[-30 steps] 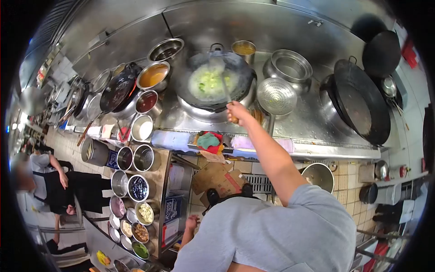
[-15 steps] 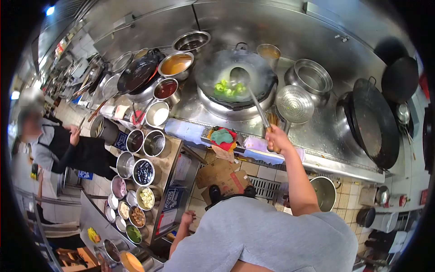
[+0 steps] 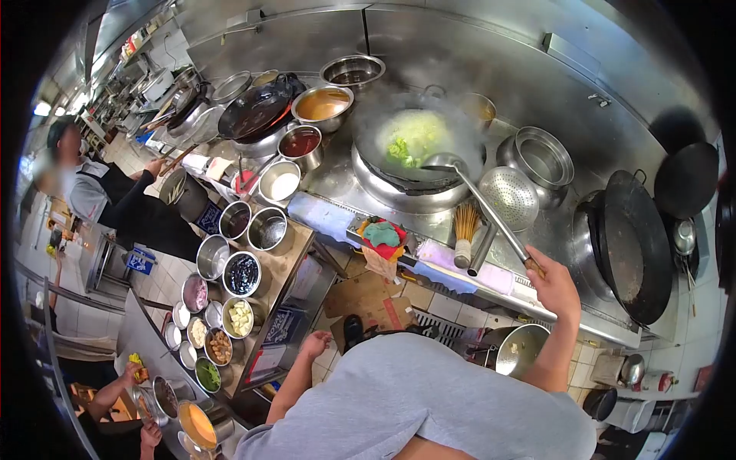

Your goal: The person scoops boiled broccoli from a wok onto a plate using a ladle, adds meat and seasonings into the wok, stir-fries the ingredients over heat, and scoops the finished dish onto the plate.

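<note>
My right hand (image 3: 553, 282) is wrapped round the wooden-ended handle of a long metal ladle (image 3: 444, 161). The ladle's bowl is at the near right side of a steaming wok (image 3: 377, 170). Green vegetable pieces (image 3: 399, 150) lie in the wok, partly blurred by steam. Under the ladle's handle are a perforated strainer (image 3: 512, 201) and a bamboo brush (image 3: 464, 228). My left hand (image 3: 315, 344) hangs low beside the prep table, with its fingers loosely apart and nothing visible in them.
Pots of sauces and ingredients (image 3: 242, 274) crowd the prep table to the left. Another wok (image 3: 264, 111) stands back left, and large dark woks (image 3: 635, 245) lean at right. A pot (image 3: 517, 349) is by my right arm. A co-worker (image 3: 115, 192) stands at left; another person's hands (image 3: 123, 379) show lower left.
My right hand has drawn back to the right, bringing the ladle's bowl from mid-wok to the near right side. Steam has thickened. The camera view has shifted, and the co-worker's hands have moved.
</note>
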Available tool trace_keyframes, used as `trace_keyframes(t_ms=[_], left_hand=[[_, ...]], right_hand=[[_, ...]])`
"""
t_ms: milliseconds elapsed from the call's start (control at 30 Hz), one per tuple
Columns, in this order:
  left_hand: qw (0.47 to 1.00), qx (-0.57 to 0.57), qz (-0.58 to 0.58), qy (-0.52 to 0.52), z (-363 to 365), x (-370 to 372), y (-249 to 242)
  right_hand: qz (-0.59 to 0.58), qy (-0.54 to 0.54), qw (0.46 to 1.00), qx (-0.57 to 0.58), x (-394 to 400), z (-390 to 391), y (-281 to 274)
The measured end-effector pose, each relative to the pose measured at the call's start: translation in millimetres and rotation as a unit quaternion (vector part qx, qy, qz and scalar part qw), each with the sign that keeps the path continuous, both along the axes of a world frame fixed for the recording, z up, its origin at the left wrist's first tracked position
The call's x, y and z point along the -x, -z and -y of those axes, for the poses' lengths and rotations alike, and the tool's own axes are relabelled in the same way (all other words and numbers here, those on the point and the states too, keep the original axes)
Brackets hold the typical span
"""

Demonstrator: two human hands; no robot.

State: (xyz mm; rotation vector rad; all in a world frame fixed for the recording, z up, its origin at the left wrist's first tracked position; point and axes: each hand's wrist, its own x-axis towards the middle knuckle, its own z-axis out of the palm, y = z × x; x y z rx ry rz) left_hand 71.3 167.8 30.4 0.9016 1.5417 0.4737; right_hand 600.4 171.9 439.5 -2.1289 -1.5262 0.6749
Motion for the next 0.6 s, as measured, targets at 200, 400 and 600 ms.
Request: trace_keyframes(t_ms=[200, 400, 600], left_hand=[[0.939, -0.213, -0.186, 0.195, -74, -85, -85], [0.831, -0.365, -0.260, 0.328, -180, -190, -187], [0.639, -0.434, -0.463, 0.434, -253, -246, -191]], right_hand=[[0.079, -0.030, 0.996, -0.009, 9, -54, 50], [0.005, 0.074, 0.994, -0.080, 70, -137, 195], [-0.504, 0.146, 0.851, 0.011, 129, -170, 247]])
